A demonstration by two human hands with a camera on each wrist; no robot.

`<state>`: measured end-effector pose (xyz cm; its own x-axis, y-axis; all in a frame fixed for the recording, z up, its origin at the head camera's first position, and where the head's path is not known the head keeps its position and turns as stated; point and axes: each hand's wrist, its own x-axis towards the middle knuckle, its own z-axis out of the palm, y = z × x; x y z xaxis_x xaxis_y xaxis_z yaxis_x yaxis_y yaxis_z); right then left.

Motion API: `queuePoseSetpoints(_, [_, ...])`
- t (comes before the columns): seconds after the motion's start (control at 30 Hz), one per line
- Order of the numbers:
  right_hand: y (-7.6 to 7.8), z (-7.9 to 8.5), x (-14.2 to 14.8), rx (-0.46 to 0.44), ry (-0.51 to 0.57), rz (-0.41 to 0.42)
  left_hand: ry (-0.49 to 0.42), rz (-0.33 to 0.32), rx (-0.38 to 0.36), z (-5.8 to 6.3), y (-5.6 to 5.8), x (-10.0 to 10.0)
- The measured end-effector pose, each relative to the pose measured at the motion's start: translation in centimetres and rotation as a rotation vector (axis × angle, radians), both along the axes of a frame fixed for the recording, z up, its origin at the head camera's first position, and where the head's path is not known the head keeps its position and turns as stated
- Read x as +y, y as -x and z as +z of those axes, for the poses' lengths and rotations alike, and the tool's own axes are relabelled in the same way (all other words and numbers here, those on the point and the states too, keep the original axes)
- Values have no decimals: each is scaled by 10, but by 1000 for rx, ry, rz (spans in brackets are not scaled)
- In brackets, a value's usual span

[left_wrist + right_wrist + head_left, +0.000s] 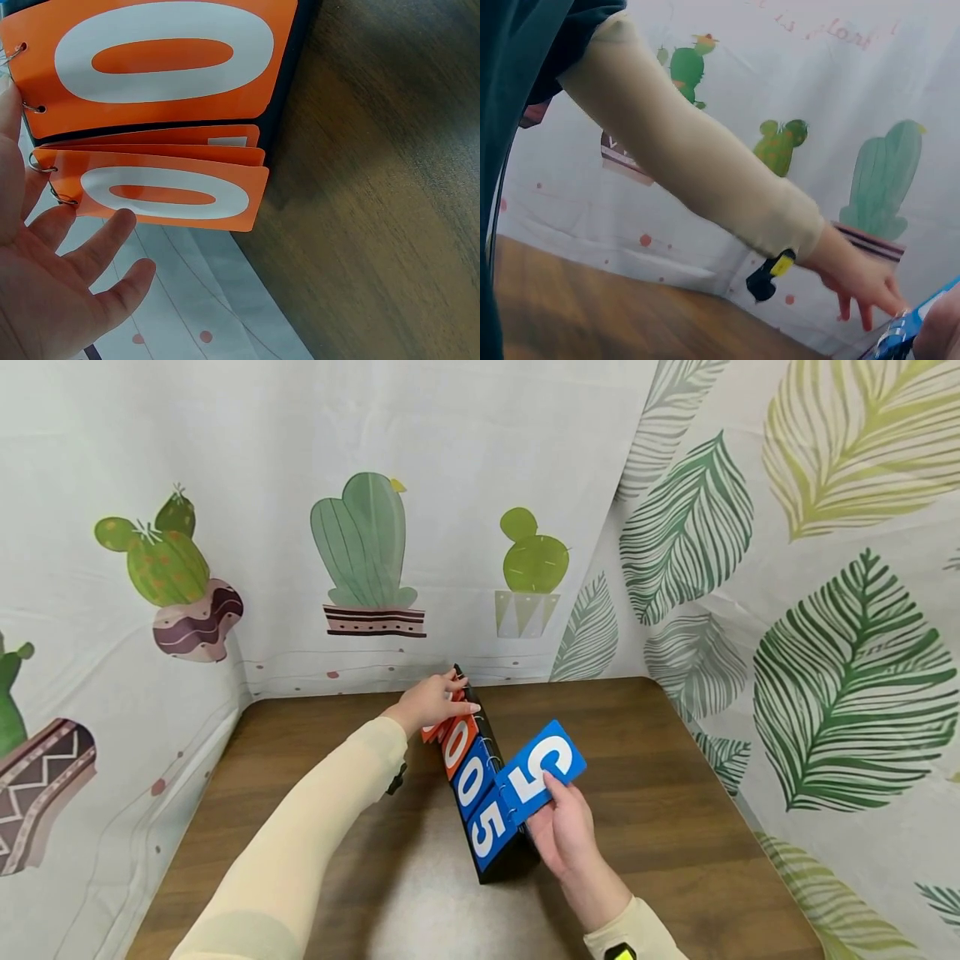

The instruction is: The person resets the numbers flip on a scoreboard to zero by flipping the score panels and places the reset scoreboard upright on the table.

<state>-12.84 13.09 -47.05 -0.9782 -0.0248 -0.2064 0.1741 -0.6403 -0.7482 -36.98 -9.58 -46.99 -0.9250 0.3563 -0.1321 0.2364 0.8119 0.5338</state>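
A black tent-shaped flip scoreboard [513,862] stands on the table, its number cards hung on metal rings along the ridge. My left hand [431,700] is at its far end, thumb and index finger holding the ridge; the other fingers are spread beside an orange 0 card [165,196]. That card stands out from the board with other cards behind it. Another orange 0 card [165,52] lies flat. Nearer are a blue 0 card [471,782] and a blue 5 card [488,832]. My right hand [567,827] pinches a raised blue 5 card [566,774] over the ridge.
The scoreboard is on a brown wood-grain table [637,793]. Behind the table hangs a white cloth [450,427] printed with potted cacti, and a leaf-patterned cloth [697,660] hangs at the right. A dark wrist device [769,279] is on the left sleeve.
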Motion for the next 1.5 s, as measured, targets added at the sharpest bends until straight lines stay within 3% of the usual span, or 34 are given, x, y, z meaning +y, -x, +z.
queuePoseSetpoints(0.23, [2,11,-6,4,-106,42,-8,-3,2,0,-3,-1])
queuePoseSetpoints(0.37, [1,16,-12,39,-329,99,-10,-5,3,2,-4,0])
queuePoseSetpoints(0.47, [-1,19,-18,124,-552,153,-3,-8,3,4,-4,0])
queuePoseSetpoints(0.7, [-5,15,-32,421,-1038,227,24,-20,7,4,-2,0])
queuePoseSetpoints(0.83, [-6,13,-39,554,-1214,231,39,-20,10,5,-2,0])
queuePoseSetpoints(0.93, [-7,11,-45,611,-1287,235,42,-27,17,6,-3,0])
queuePoseSetpoints(1.3, [-2,-2,-54,626,-1720,279,40,-45,24,5,-4,1])
queuePoseSetpoints(1.5, [-4,-5,-54,698,-1814,296,73,-44,48,3,1,-1])
